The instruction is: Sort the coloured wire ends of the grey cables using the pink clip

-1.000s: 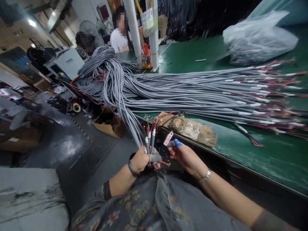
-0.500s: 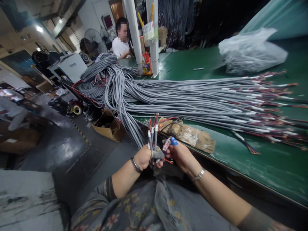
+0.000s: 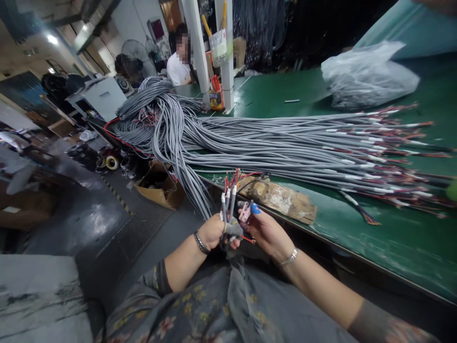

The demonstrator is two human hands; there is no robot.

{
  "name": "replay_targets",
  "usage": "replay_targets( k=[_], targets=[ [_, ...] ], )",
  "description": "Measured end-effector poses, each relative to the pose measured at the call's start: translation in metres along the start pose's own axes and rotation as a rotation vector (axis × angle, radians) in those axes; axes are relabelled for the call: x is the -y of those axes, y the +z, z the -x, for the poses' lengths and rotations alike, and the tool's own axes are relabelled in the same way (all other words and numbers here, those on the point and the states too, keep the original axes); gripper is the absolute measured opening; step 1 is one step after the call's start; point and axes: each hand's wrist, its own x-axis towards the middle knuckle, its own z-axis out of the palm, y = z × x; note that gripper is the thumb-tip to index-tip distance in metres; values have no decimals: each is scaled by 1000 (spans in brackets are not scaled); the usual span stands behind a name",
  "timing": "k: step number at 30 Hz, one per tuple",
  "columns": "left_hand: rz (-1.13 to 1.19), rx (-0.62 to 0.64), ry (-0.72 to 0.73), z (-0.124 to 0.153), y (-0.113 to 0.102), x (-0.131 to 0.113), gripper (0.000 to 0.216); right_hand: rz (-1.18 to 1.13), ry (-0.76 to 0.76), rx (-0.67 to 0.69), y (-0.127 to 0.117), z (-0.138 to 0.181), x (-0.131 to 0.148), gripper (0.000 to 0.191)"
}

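My left hand (image 3: 216, 231) is wrapped around several grey cables (image 3: 232, 202), which stand upright from the fist. White bands sit near their ends, and thin coloured wires fan out on top. Gloved or covered fingertips show on this hand. Just to the right, my right hand (image 3: 268, 233) pinches a small pink piece (image 3: 244, 212), whose exact kind I cannot make out. Blue tape (image 3: 254, 208) wraps its thumb. Red and black wire ends (image 3: 249, 239) poke out between the two hands.
A thick bundle of grey cables (image 3: 243, 143) lies along the green table (image 3: 400, 252). Worn cardboard (image 3: 285, 202) rests at the near edge, with an open carton (image 3: 157, 188) below. A plastic bag (image 3: 371, 76) is at the back; a co-worker (image 3: 178, 66) sits beyond the posts.
The pink piece in my right hand has shifted slightly left and turned. A green rounded thing now shows at the right edge. My left hand keeps its grip on the cables.
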Motion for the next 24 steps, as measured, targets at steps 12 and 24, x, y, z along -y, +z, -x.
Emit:
replay_targets(
  k=[12, 24],
  targets=[
    [0, -9, -21, -1, 1, -1, 29, 5, 6, 10, -2, -1, -3, 38],
    [8, -153, 64, 18, 12, 7, 35, -17, 103, 121, -1, 9, 4, 40]
  ],
)
